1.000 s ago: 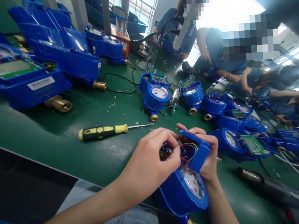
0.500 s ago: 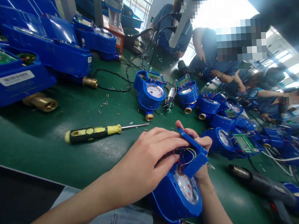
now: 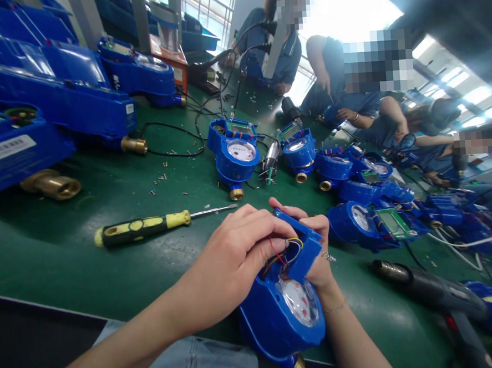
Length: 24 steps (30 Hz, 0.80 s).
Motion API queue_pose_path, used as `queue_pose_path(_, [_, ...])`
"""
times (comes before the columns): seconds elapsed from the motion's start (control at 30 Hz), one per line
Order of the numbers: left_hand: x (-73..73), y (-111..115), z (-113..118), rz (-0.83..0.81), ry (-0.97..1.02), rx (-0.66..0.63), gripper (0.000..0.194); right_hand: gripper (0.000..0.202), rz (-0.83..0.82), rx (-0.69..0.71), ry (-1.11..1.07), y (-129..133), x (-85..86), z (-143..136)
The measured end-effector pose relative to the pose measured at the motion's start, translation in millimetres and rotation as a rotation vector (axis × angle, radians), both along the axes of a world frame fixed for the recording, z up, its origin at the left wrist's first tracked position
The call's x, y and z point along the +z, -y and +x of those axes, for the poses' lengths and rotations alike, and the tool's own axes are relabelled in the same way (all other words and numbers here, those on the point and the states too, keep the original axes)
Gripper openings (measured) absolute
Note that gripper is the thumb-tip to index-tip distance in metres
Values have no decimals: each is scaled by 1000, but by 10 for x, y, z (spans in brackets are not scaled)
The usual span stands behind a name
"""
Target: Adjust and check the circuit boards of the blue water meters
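Observation:
A blue water meter [image 3: 275, 321] with a clear round dial [image 3: 298, 300] rests tilted at the table's near edge, its brass threaded end toward me. My left hand [image 3: 239, 251] reaches over it from the left, thumb and fingers pinched together at thin red, yellow and white wires [image 3: 293, 243]. My right hand [image 3: 320, 257] is wrapped round the far side of a raised blue plastic frame [image 3: 304, 258], gripping it above the dial. Some of its fingers are hidden behind the frame. The wires run down into the meter's open housing.
A yellow-black screwdriver [image 3: 142, 228] lies left of my hands. Further meters stand behind [image 3: 236, 157] and to the right [image 3: 360, 221]. A heat gun [image 3: 427, 292] lies at right. Small screws [image 3: 161, 178] are scattered. Large blue housings [image 3: 53, 107] fill the left. Co-workers [image 3: 348, 83] sit beyond.
The view has shifted slightly, moving the scene left. My left thumb and fingers have drawn closer together at the wires, and more of the wires shows. The right hand keeps its grip.

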<state>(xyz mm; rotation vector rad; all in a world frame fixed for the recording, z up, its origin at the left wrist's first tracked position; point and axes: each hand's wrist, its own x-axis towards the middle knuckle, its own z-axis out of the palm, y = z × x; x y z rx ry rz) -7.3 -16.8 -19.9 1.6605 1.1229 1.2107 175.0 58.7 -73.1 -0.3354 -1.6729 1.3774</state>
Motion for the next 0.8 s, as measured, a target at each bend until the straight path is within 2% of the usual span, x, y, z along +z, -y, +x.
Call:
queue_pose_path(0.2, [-17,-2,31,-56,-33,41,11,60,8,32,6,2,79,-44])
queue_pose_path(0.3, [-35,-10,44,-89,-7,37,14,62,18,42,12,11,92,-56])
queue_pose_path(0.53, [-49,-40,67,-79,87,93,21,66,0,-10,-7,35,16,-54])
queue_pose_path(0.8, [-64,-23,84,-94,73,160,22,60,-90,-49,-79,32,-39,-61])
